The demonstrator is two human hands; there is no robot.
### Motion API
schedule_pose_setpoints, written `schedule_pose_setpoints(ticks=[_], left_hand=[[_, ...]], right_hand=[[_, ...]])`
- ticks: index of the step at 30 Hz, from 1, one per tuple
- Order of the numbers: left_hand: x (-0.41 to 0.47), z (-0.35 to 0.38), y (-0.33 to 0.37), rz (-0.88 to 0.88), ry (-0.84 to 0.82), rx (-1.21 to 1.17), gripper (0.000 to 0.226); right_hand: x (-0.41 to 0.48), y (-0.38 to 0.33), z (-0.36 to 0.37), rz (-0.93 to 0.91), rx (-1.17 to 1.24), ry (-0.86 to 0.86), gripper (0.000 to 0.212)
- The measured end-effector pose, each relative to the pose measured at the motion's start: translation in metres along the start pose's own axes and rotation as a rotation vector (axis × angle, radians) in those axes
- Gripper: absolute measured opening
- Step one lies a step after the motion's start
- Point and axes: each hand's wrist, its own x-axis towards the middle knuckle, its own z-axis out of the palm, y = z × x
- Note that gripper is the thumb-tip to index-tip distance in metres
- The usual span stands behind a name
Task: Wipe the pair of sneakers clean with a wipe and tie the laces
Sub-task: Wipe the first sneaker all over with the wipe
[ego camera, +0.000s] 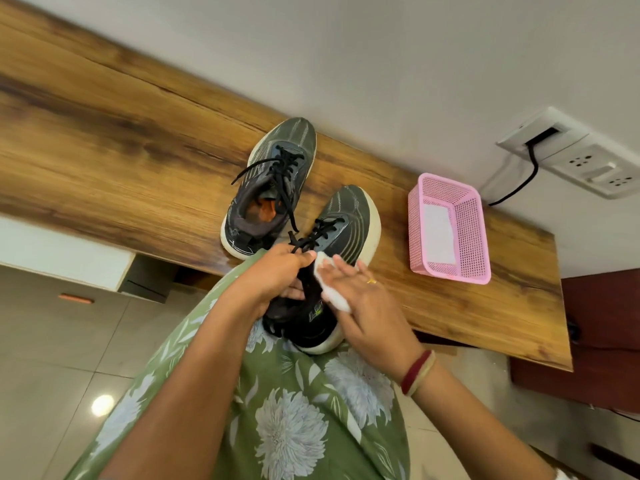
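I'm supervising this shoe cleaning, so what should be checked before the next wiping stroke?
1. Left hand grips the near sneaker firmly: ok.
2. Wipe pressed flat on its side under the right hand: ok.
3. Near sneaker's laces tied: not ok, they look loose.
4. Far sneaker tied: not ok, its ends trail.
5. Wipe clean enough: cannot tell.
6. Pink basket holds spare wipes: cannot tell, something white inside.
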Motion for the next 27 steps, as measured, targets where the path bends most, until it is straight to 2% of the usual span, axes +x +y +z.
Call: schedule_pose_setpoints(ticks=[2, 4, 6, 9, 11, 13, 15, 17, 20, 23, 24, 27], left_hand=[[-0.001, 0.000, 0.001, -0.001, -0.004, -0.010, 0.023], [-0.002, 0.002, 0.002, -0.012, -0.025, -0.015, 0.020], [-0.003, 0.002, 0.002, -0.020, -0.031, -0.004, 0.018], [-0.004, -0.001, 0.003, -0.011, -0.012, 0.011, 0.022], [-0.007, -0.001, 0.005, -0.006, -0.027, -0.019, 0.023], [-0.009, 0.001, 0.006, -0.004, -0.052, -0.050, 0.022], [-0.010, 0.002, 0.006, -0.002, -0.063, -0.049, 0.021], [-0.011, 0.001, 0.006, -0.001, -0.057, -0.044, 0.021], [-0.012, 0.002, 0.008, -0.005, -0.059, -0.048, 0.024], [-0.011, 0.002, 0.009, 0.000, -0.054, -0.042, 0.024], [-0.011, 0.002, 0.009, 0.000, -0.053, -0.037, 0.024], [-0.011, 0.001, 0.007, -0.002, -0.049, -0.026, 0.021]], right_hand=[[-0.003, 0.002, 0.002, -0.033, -0.070, 0.011, 0.043], [-0.001, 0.014, 0.001, 0.078, -0.131, 0.093, 0.043], [-0.004, 0.010, 0.004, 0.125, -0.062, 0.125, 0.044], [-0.016, -0.009, 0.013, 0.049, 0.247, 0.077, 0.037], [-0.022, -0.010, -0.001, 0.156, 0.580, 0.066, 0.026], [-0.018, 0.005, -0.017, 0.348, 0.733, 0.305, 0.016], [-0.007, 0.024, -0.032, 0.490, 0.659, 0.568, 0.020], [0.008, 0.035, -0.040, 0.507, 0.526, 0.650, 0.027], [0.027, 0.036, -0.037, 0.433, 0.399, 0.565, 0.025], [0.033, 0.029, -0.006, 0.352, -0.027, 0.296, 0.036], [0.031, 0.026, 0.004, 0.341, -0.126, 0.253, 0.040], [0.020, 0.013, 0.016, 0.353, -0.059, 0.269, 0.044]])
